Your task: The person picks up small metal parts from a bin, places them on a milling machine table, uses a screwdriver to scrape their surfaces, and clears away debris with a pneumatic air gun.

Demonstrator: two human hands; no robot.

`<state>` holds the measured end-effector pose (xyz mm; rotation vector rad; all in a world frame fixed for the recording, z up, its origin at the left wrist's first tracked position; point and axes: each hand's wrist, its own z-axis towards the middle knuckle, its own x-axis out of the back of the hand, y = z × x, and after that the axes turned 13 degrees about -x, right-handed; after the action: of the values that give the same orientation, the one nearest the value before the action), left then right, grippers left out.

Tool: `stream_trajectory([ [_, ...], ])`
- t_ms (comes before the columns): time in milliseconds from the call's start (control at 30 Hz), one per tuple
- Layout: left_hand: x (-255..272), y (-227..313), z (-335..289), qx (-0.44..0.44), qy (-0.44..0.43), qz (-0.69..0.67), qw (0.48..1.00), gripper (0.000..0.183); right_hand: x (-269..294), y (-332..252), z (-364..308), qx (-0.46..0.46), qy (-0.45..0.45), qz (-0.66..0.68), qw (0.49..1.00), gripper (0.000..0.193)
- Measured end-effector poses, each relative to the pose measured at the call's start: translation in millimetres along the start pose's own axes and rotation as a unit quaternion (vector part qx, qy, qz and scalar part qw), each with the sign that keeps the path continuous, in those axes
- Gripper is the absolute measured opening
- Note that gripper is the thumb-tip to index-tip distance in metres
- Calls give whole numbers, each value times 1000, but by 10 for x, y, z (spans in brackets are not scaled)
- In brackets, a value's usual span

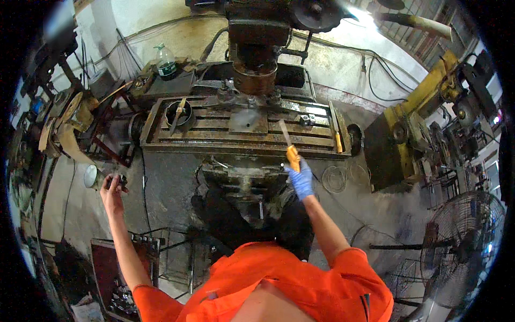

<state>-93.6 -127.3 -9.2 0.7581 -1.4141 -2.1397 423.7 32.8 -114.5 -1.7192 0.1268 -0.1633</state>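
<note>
My right hand [301, 180], in a blue glove, is closed around the yellow handle of a file [292, 155]. Its flat grey blade points forward over the front part of the slotted milling machine table [204, 140]. My bare left hand [111, 194] is out to the left, below the table's level, with bent fingers around a small dark block [122, 181]; its exact kind is unclear. A flat metal plate [248, 122] with a small dark hole sits mid-table under the machine's spindle head [255, 80]. Another yellow-handled file [338, 131] lies at the table's right end.
On the table's left stands a round black pot [178, 114] with a brush across it; small metal parts [307, 120] lie right. A plastic bottle [166, 63] stands behind on the left. A caged fan [462, 247] is near right, and a tray of metal pieces [120, 290] near left.
</note>
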Motion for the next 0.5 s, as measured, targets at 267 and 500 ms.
stream_trajectory([
  [267, -520, -252, -51, 73, 1, -55, 996, 12, -78, -1365, -76, 61, -78, -688, 719, 47],
  [500, -939, -50, -172, 48, -67, -24, 996, 19, -754, -1502, 654, 46, -47, -669, 741, 35],
])
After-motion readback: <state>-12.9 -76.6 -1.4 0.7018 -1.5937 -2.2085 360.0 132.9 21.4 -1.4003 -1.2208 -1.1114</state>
